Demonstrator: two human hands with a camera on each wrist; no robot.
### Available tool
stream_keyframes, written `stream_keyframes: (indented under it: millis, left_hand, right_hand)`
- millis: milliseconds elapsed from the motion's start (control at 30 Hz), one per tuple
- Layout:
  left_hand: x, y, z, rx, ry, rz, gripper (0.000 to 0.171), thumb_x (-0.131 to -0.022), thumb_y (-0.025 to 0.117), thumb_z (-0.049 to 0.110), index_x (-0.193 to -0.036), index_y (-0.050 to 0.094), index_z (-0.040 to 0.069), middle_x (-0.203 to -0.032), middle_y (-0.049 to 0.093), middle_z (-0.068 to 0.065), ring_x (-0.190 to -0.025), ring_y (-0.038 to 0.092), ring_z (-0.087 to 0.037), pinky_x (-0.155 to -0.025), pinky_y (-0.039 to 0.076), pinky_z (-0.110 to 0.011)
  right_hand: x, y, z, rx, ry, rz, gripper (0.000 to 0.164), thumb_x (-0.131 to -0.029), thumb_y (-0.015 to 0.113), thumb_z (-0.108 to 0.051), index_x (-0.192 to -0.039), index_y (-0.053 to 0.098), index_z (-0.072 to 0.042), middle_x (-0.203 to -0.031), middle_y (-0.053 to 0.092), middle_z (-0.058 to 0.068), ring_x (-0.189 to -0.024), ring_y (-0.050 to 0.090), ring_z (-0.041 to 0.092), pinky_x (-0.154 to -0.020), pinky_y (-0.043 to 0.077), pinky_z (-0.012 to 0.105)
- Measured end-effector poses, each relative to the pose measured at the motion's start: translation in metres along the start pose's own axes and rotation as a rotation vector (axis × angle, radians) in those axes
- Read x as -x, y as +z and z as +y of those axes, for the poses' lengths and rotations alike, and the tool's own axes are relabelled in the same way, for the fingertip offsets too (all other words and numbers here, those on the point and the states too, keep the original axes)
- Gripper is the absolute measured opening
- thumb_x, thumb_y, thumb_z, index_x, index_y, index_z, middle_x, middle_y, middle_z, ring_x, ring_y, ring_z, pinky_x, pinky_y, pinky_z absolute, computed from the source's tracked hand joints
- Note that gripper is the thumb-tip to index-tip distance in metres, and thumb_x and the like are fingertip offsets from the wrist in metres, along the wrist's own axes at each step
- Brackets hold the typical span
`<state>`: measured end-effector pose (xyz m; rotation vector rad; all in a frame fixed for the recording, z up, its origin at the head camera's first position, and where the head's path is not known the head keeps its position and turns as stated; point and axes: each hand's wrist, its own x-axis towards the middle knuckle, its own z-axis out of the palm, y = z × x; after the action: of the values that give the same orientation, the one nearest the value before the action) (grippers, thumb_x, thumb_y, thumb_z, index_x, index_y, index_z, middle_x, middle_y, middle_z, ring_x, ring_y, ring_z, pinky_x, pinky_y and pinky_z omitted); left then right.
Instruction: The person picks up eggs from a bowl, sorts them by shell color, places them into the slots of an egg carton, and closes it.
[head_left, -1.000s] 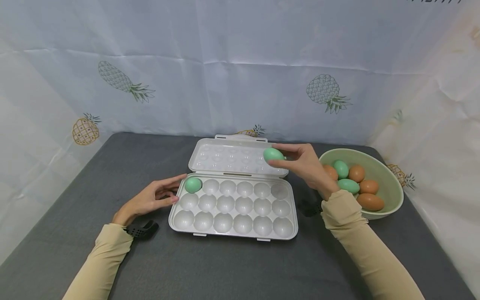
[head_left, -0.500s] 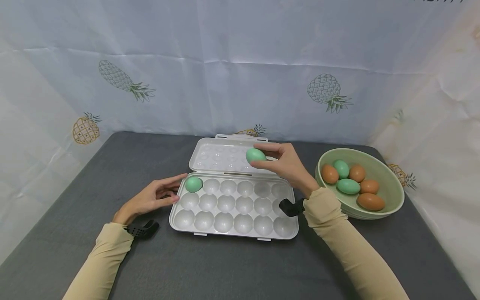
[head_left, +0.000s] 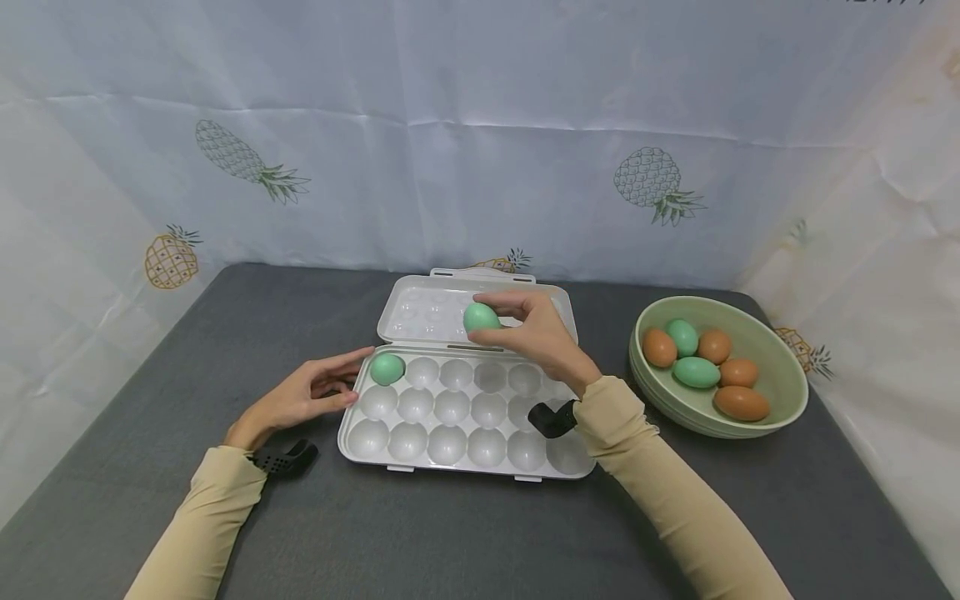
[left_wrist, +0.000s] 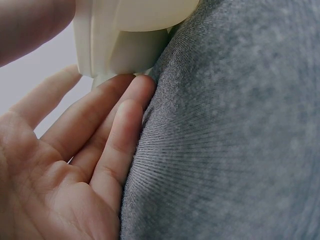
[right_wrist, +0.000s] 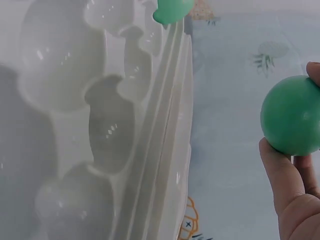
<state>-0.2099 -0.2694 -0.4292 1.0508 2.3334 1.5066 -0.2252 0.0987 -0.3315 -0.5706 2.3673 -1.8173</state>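
Observation:
A white egg carton lies with its lid folded back behind it. One green egg sits in the far-left cup of the back row. Over the lid, my right hand pinches another green egg between thumb and fingers; the right wrist view shows this green egg held above the level of the cups. My left hand touches the carton's left edge with its fingertips, and in the left wrist view its fingers lie extended against the carton's side.
To the right stands a pale green bowl holding several brown and green eggs, among them a brown egg. A dark grey cloth covers the table. A pineapple-print curtain hangs behind and at the sides.
My right hand has carried the green egg leftward across the lid, away from the bowl, and the egg now looks more upright. The left hand and the carton have stayed in place.

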Motion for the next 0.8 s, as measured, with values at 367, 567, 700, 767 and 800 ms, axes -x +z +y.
stream_keyframes:
  millis: [367,567,700,767,800]
  left_hand:
    - [0.0,0.0,-0.001,0.002,-0.004,0.0,0.065,-0.097,0.063,-0.004,-0.155,0.034,-0.009,-0.144,0.052,0.024,-0.122,0.06,0.007,-0.09,0.054,-0.017]
    - [-0.001,0.0,-0.002,0.008,-0.005,-0.007,0.064,-0.098,0.062,-0.004,-0.155,0.034,-0.008,-0.147,0.053,0.016,-0.123,0.059,0.006,-0.091,0.054,-0.017]
    - [0.0,0.0,-0.002,0.012,0.0,-0.005,0.064,-0.098,0.062,-0.004,-0.155,0.034,-0.008,-0.144,0.052,0.025,-0.122,0.06,0.006,-0.09,0.054,-0.017]
    - [0.0,0.0,-0.001,0.011,0.001,-0.004,0.064,-0.098,0.062,-0.003,-0.155,0.034,-0.009,-0.143,0.052,0.027,-0.123,0.06,0.006,-0.09,0.054,-0.016]
    - [0.0,0.0,-0.001,0.009,0.003,-0.004,0.064,-0.098,0.062,-0.003,-0.155,0.034,-0.009,-0.144,0.051,0.027,-0.123,0.06,0.006,-0.091,0.054,-0.016]
  right_hand:
    - [-0.015,0.033,0.003,-0.093,-0.033,-0.019,0.046,-0.081,0.083,-0.002,-0.126,0.072,-0.002,-0.128,0.071,0.015,-0.117,0.07,0.024,-0.091,0.059,0.03]
    - [-0.016,0.046,0.004,-0.152,-0.019,-0.038,0.046,-0.082,0.081,0.002,-0.127,0.07,0.003,-0.129,0.07,0.019,-0.11,0.072,0.024,-0.096,0.058,0.032]
    - [-0.015,0.051,0.004,-0.155,0.001,-0.002,0.048,-0.08,0.083,0.001,-0.126,0.072,-0.001,-0.126,0.072,0.018,-0.109,0.073,0.024,-0.091,0.06,0.031]
    - [-0.015,0.054,0.004,-0.141,0.009,0.013,0.048,-0.078,0.083,0.001,-0.125,0.073,-0.003,-0.126,0.073,0.017,-0.111,0.072,0.024,-0.089,0.06,0.029]
    - [-0.015,0.055,0.004,-0.129,0.014,0.017,0.048,-0.078,0.084,0.0,-0.125,0.073,-0.003,-0.126,0.073,0.015,-0.112,0.071,0.023,-0.088,0.059,0.028]
